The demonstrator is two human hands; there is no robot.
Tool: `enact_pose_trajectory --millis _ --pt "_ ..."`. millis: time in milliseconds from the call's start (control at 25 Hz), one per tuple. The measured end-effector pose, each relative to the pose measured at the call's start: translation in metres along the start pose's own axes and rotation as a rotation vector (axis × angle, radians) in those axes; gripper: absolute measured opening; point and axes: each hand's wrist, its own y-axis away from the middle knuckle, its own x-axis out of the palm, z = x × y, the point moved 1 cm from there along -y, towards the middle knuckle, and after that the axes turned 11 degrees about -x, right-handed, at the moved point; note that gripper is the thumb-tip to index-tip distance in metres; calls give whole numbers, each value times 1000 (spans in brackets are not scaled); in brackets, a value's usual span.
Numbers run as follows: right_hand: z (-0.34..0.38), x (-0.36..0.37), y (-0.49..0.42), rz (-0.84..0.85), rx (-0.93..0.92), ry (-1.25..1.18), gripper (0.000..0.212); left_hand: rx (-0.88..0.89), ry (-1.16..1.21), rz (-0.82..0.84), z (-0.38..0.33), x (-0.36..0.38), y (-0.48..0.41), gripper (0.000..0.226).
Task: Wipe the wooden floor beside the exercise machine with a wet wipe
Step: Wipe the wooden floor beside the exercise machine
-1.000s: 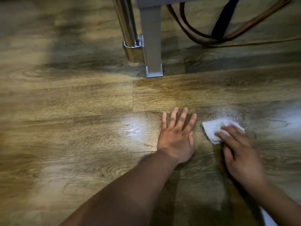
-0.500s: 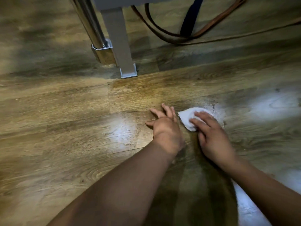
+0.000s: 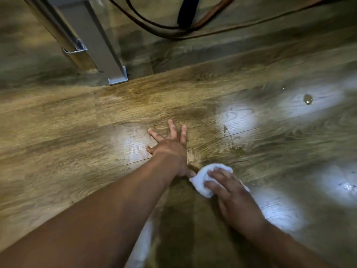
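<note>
My left hand (image 3: 170, 150) lies flat on the wooden floor (image 3: 58, 151), palm down, with the fingers spread wide and pointing away from me. My right hand (image 3: 234, 198) is nearer to me and a little to the right of it. Its fingers are almost straight and lie on top of the wet wipe (image 3: 201, 179), pressing it on the floor. The wipe is white and bunched. It sits under my right fingertips, just beside the thumb of my left hand; I cannot tell if it touches the thumb.

Beyond my left hand and to the left stands the grey leg (image 3: 96, 45) of the exercise machine, with a chrome tube (image 3: 56, 29) close beside it. Dark and brown cables (image 3: 173, 29) lie on the floor further away, behind the leg. To the right of my left hand there are some water drops (image 3: 308, 99) on the boards, and bright light patches shine on the floor around both hands.
</note>
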Motion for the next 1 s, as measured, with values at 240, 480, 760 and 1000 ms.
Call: enact_pose_trajectory --millis 240,480,760,1000 --pt "-25 5 -73 -94 108 12 41 -24 -7 -76 -2 0 1 146" --pt "2 -21 68 42 42 -13 33 150 -45 -143 -6 -9 -12 157" --pt "-71 -26 -74 -42 96 105 46 175 -62 -207 -4 -10 -13 153" --pt "-28 -25 23 -42 186 12 40 327 396 -648 -11 -32 -39 81"
